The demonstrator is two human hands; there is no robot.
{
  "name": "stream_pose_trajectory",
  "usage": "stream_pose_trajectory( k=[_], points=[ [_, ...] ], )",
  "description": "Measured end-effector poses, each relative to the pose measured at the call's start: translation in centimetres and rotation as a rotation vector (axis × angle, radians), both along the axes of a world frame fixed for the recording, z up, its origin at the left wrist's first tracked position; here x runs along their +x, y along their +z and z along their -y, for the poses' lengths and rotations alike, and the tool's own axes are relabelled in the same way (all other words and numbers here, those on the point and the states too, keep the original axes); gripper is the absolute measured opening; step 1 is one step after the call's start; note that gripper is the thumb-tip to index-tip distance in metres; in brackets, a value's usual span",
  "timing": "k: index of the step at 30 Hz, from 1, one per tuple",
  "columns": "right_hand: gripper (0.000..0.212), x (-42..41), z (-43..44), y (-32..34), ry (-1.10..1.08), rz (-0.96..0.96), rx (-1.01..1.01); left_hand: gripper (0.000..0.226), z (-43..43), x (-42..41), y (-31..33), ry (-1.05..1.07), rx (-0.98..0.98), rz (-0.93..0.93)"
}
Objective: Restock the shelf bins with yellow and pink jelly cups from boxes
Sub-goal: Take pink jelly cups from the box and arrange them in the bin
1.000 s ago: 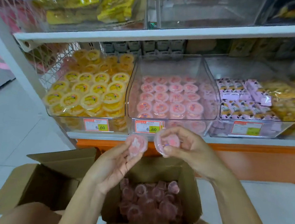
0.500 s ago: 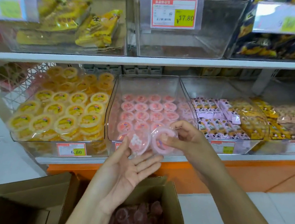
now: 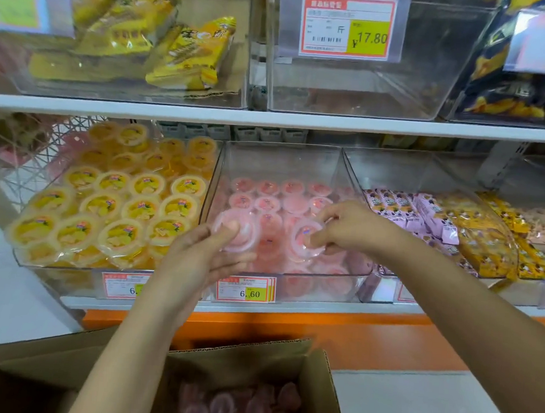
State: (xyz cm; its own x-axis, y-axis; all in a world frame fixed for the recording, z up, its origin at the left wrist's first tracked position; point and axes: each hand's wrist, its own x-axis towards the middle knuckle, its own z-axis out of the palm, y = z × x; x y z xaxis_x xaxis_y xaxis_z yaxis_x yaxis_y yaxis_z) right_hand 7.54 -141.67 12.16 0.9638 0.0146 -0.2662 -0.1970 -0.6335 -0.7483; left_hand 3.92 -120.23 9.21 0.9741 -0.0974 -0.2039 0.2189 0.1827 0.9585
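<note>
Over the front of the clear middle bin (image 3: pixel 355 177), which holds several pink jelly cups, both my hands carry one pink cup each. My left hand (image 3: pixel 201 259) holds a pink jelly cup (image 3: pixel 246 233) at its fingertips, foil lid facing me. My right hand (image 3: pixel 351 228) pinches a second pink jelly cup (image 3: pixel 301 241) by its rim, just right of the first. The bin to the left (image 3: pixel 48 263) is packed with yellow jelly cups (image 3: pixel 140 209). Below, an open cardboard box (image 3: pixel 325 389) holds more pink cups (image 3: pixel 242 406).
A second open cardboard box (image 3: pixel 15 391) sits at the lower left. The bin on the right holds purple and yellow wrapped snacks (image 3: pixel 442 226). The upper shelf (image 3: pixel 271 118) carries a bare clear bin (image 3: pixel 356 82) and yellow packets (image 3: pixel 140 42). Price tags (image 3: pixel 246 289) hang on the bin fronts.
Both hands rose from above the box to the pink bin, each carrying a pink cup. The view tilted up, showing the upper shelf.
</note>
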Motion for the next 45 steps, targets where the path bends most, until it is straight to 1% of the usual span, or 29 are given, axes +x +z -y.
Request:
stream_pose_trajectory(
  k=[2, 4, 6, 7, 10, 12, 17, 20, 22, 25, 28, 30, 31, 32, 33, 34, 35, 36, 37, 38, 39, 41, 43, 45],
  points=[
    [0.027, 0.8, -0.6, -1.3, -0.019, -0.048, -0.052, 0.027, -0.3, -0.1, -1.0, 0.034, 0.068, -0.019],
    [0.025, 1.2, -1.3, -2.7, -0.057, -0.078, -0.042, 0.022, -0.5, -0.2, -1.9, 0.068, 0.09, -0.033],
    [0.022, 1.6, -2.0, -3.8, -0.07, -0.121, -0.009, 0.024, -0.6, -0.2, -2.5, 0.088, 0.101, -0.031],
    [0.024, 1.7, -2.3, -4.2, -0.07, -0.144, -0.009, 0.026, -0.7, -0.1, -2.7, 0.088, 0.113, -0.027],
    [0.04, 2.2, -2.8, -5.0, -0.076, -0.176, -0.018, 0.031, -0.8, 0.0, -2.9, 0.083, 0.14, -0.023],
    [0.045, 2.4, -2.9, -5.1, -0.067, -0.186, -0.023, 0.031, -0.8, 0.0, -2.9, 0.082, 0.138, -0.021],
    [0.037, 2.5, -2.7, -5.1, -0.057, -0.223, -0.074, 0.032, -0.8, -0.2, -2.8, 0.07, 0.145, -0.012],
    [0.028, 2.6, -2.6, -5.4, -0.045, -0.251, -0.042, 0.031, -0.8, -0.3, -2.7, 0.063, 0.15, -0.01],
    [0.027, 2.6, -2.8, -5.4, -0.02, -0.257, -0.071, 0.032, -0.8, -0.3, -2.6, 0.058, 0.15, -0.013],
    [0.014, 2.5, -3.1, -5.1, 0.004, -0.25, -0.13, 0.027, -0.7, -0.4, -2.4, 0.063, 0.145, -0.023],
    [0.022, 2.3, -3.2, -4.8, 0.029, -0.285, -0.099, 0.011, -0.5, -0.5, -2.1, 0.06, 0.154, -0.004],
    [0.022, 2.3, -3.3, -4.5, 0.066, -0.287, -0.125, 0.011, -0.3, -0.6, -1.9, 0.042, 0.175, 0.024],
    [0.019, 2.3, -3.2, -4.1, 0.1, -0.271, -0.182, 0.013, -0.2, -0.7, -1.9, 0.036, 0.183, 0.043],
    [0.018, 2.2, -3.1, -3.6, 0.112, -0.231, -0.236, 0.013, -0.1, -0.7, -1.7, 0.031, 0.191, 0.071],
    [0.021, 2.2, -2.9, -2.9, 0.098, -0.163, -0.241, 0.014, 0.0, -0.7, -1.5, 0.028, 0.199, 0.107],
    [0.025, 2.1, -2.6, -2.2, 0.07, -0.107, -0.166, 0.016, 0.2, -0.6, -1.4, 0.026, 0.229, 0.16],
    [0.03, 1.9, -2.4, -1.4, 0.041, -0.096, -0.002, 0.021, 0.5, -0.5, -1.3, 0.024, 0.292, 0.228],
    [0.037, 1.7, -2.1, -0.6, 0.039, -0.142, 0.199, 0.027, 0.7, -0.4, -1.2, 0.014, 0.372, 0.297],
    [0.041, 1.2, -1.9, 0.2, 0.06, -0.231, 0.387, 0.032, 1.1, -0.4, -1.1, -0.006, 0.44, 0.359],
    [0.04, 0.8, -1.7, 0.7, 0.091, -0.302, 0.5, 0.037, 1.5, -0.3, -1.0, -0.029, 0.483, 0.416],
    [0.033, 0.4, -1.5, 0.9, 0.114, -0.328, 0.549, 0.041, 1.9, -0.4, -0.9, -0.053, 0.496, 0.461],
    [0.019, 0.1, -1.0, 0.9, 0.105, -0.294, 0.589, 0.049, 2.5, -0.6, -0.9, -0.089, 0.446, 0.489],
    [0.021, -0.3, -0.2, 0.7, 0.082, -0.255, 0.667, 0.056, 3.1, -0.8, -1.0, -0.086, 0.332, 0.422],
    [0.019, -0.8, 0.3, 0.5, 0.077, -0.221, 0.696, 0.057, 3.7, -0.7, -1.3, -0.05, 0.228, 0.338]
  ],
)
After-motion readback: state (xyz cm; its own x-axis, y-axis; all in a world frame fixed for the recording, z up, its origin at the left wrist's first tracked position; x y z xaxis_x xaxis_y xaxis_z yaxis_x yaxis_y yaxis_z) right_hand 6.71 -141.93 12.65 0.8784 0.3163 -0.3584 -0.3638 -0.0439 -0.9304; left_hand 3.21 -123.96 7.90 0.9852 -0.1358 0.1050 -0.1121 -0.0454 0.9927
